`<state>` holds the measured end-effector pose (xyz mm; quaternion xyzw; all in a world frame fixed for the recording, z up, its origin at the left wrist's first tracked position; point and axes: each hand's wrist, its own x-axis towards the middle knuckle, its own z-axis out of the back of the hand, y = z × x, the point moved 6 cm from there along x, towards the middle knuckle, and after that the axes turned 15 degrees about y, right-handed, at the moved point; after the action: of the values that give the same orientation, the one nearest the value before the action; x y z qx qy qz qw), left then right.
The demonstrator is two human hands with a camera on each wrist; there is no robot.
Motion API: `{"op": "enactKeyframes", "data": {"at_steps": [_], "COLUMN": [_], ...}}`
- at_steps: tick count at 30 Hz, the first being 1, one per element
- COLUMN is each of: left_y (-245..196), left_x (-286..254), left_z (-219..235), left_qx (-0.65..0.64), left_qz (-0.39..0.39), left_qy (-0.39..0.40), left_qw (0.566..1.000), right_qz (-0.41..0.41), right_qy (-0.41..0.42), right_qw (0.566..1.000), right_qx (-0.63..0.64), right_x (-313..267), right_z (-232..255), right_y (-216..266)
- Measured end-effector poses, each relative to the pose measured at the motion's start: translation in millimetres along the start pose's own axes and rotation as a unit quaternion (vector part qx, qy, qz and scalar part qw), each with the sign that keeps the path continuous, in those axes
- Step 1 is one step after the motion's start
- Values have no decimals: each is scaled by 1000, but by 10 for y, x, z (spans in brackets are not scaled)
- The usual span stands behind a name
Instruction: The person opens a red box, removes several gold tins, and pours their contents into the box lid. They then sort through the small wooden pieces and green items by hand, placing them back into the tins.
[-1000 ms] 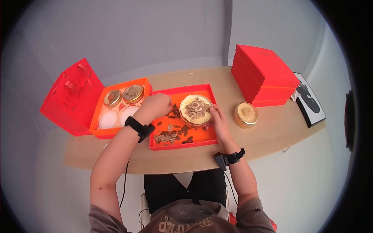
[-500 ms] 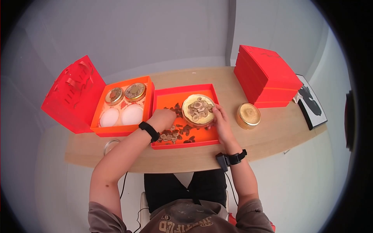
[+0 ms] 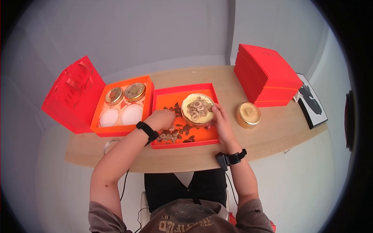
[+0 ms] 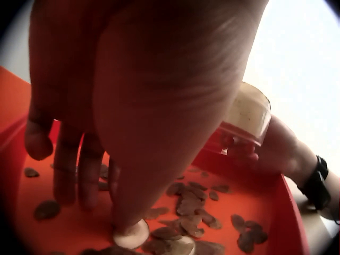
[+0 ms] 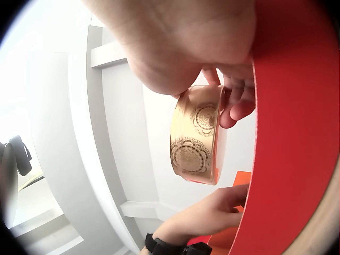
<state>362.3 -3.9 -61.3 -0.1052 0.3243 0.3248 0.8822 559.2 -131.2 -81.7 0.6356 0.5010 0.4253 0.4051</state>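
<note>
My left hand (image 3: 162, 119) reaches down into the shallow red tray (image 3: 184, 145) with its orange floor. In the left wrist view its thumb tip meets a pale dried slice (image 4: 131, 235), pinching it; the index fingertip is mostly hidden behind the thumb. Brown and pale slices (image 4: 188, 207) lie scattered around. Over the tray's right side, my right hand (image 3: 221, 122) grips a round clear jar (image 3: 187, 121) by its side. Pale slices (image 3: 197, 108) are heaped on the jar's gold top. A gold band (image 5: 196, 133) with round medallion patterns wraps the jar in the right wrist view.
Left of the tray stands an open red box (image 3: 149, 89) holding two jars with slices (image 3: 135, 91) and two white round pieces (image 3: 132, 114). Right of it are another gold-topped jar (image 3: 248, 115), stacked red boxes (image 3: 268, 77) and a framed picture (image 3: 311, 101).
My left hand has come down from above the tray's left edge to the slices near its front left, and has stayed there lately. The right hand keeps its grip on the jar.
</note>
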Motion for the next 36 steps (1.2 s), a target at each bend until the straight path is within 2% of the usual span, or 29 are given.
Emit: {"op": "enactKeyframes", "data": {"at_steps": [7, 9, 10, 12, 13, 15, 22, 31, 33, 34, 36], "left_y": [167, 119, 57, -84, -123, -320, -466, -480, -363, -361, -224], "left_x": [-433, -704, -801, -912, -881, -828, -531, -636, -664, -693, -774], "left_z": [352, 613, 711, 866, 890, 937, 966, 1005, 984, 946, 847], "left_qx": [-107, -197, -198, -274, -277, -255, -198, -143, -245, -246, -370], "left_qz": [-72, -114, -116, -168, -167, -232, -209, -220, -186, -187, -148], "left_qy": [-88, -147, -147, -149, -152, -135, -140, -236, -246, -246, -275], "left_qw": [988, 963, 962, 935, 934, 929, 947, 936, 919, 919, 875], "right_qz": [-2, -7, -8, -11, -11, -10, -14, -8, -9, -13, -19], "right_qy": [1, -2, 1, 7, 6, 9, -2, 4, 2, 3, 3], "right_qw": [1000, 1000, 1000, 1000, 1000, 1000, 1000, 1000, 1000, 1000, 1000], "right_qx": [8, 9, 10, 8, 11, 11, -17, 1, 1, -3, -7], "right_x": [12, 5, 11, 17, 16, 24, -4, 16, 2, -8, -6], "right_z": [14, 21, 18, 8, 7, 1, -11, -12, -20, -30, -26], "right_y": [-30, -30, -34, -40, -43, -45, -6, -22, 3, 18, 20]}}
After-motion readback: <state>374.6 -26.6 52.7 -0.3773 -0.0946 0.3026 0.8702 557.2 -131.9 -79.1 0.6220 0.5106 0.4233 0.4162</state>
